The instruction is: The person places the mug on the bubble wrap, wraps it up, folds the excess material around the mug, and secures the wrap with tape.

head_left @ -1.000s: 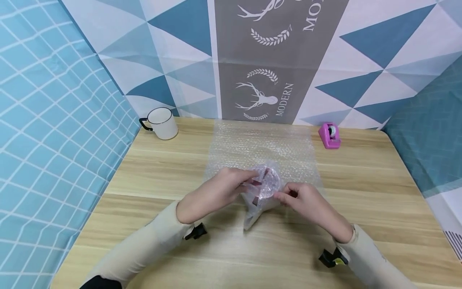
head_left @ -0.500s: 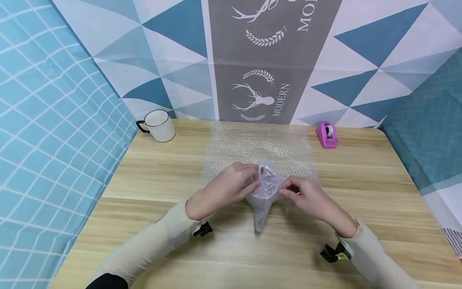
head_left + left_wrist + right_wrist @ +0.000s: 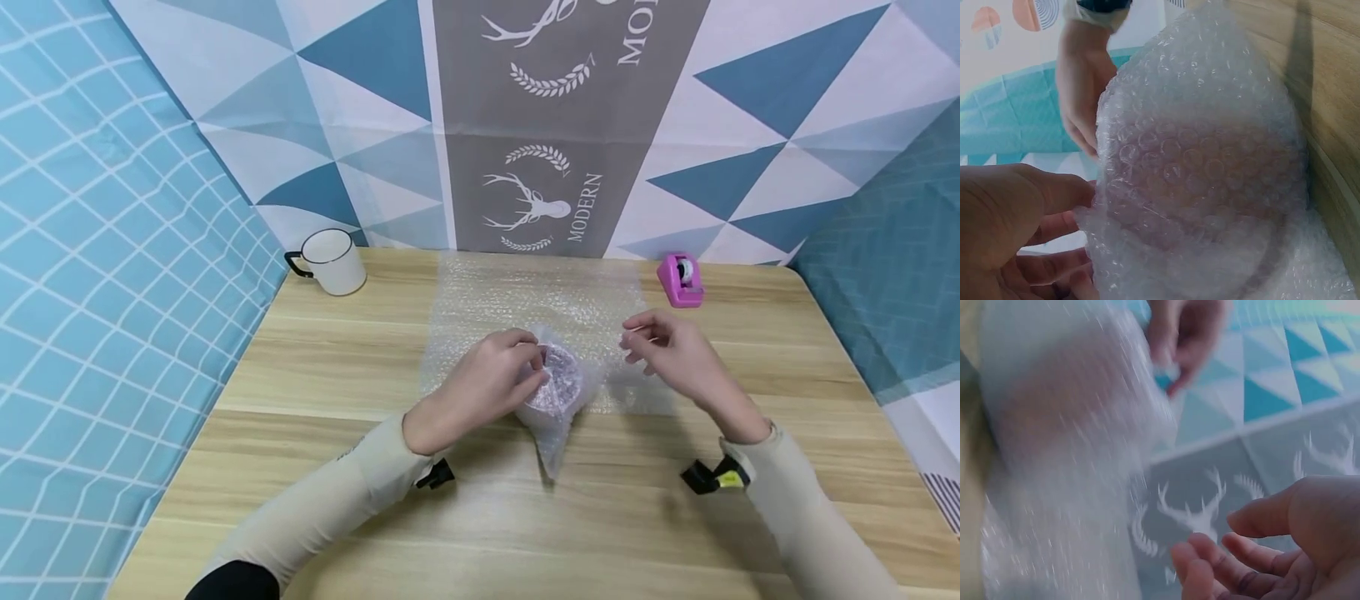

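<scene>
A bubble-wrapped bundle (image 3: 551,392) with a round top stands mid-table, a pointed corner of wrap sticking out toward the person. Something reddish shows blurred through the bubbles in the left wrist view; its kind is hidden. At the bundle's upper left, my left hand (image 3: 491,379) pinches the edge of the bubble wrap (image 3: 1197,150) between thumb and fingers. My right hand (image 3: 671,354) is raised to the right of the bundle, apart from it, with loosely bent fingers and nothing in them. The rest of the bubble wrap sheet (image 3: 495,292) lies flat behind the bundle.
A white enamel mug (image 3: 333,265) with a black handle stands at the back left of the wooden table (image 3: 360,533). Near the back right sits a pink tape dispenser (image 3: 681,282). Patterned cloth (image 3: 375,100) hangs behind the table.
My right hand has let go of the wrap and moved away up and to the right. The left hand has shifted slightly right, and the pointed corner has swung to the right.
</scene>
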The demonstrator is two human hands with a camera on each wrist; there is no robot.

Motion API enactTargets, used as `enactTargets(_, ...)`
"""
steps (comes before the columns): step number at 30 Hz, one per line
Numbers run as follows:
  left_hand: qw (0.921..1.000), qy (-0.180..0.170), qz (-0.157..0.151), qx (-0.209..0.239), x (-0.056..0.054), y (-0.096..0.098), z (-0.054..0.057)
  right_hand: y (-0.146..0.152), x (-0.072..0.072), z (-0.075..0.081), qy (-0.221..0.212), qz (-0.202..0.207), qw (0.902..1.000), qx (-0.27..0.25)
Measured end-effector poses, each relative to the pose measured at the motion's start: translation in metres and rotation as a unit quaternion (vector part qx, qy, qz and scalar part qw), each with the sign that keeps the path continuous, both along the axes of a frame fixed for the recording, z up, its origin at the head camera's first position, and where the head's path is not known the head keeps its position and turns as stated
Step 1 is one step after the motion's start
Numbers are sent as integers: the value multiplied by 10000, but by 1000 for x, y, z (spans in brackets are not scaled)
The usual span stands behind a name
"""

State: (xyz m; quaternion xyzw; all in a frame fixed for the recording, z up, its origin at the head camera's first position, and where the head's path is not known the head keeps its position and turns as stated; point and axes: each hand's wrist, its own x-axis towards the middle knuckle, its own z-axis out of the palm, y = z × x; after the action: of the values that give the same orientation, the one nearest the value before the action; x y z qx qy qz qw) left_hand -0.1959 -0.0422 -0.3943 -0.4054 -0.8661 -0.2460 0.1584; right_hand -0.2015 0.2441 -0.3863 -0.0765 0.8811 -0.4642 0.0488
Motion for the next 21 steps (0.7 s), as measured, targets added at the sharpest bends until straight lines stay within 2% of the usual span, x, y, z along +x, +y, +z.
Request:
enactTargets(4,10000,-19,29,-56,1,1,3,29,-26,-8,-475,-368,9980,-195)
enactTargets(10,9993,-160,170,-302,-3,2,3,68,-62,-31,-882,-1012,9909,-78)
enactTargets(17,9979,-414,307,-403,-5,4,0,91,-84,-55,-1387,-1712,9753,-168)
enactTargets(19,9974,-516,292,-415,-5,5,1,96,-89,-60,-1386,-1863,9726,-122)
enactTargets(21,9969,-595,291,-424,-5,5,1,99,-95,-63,-1187,-2053,9714,118)
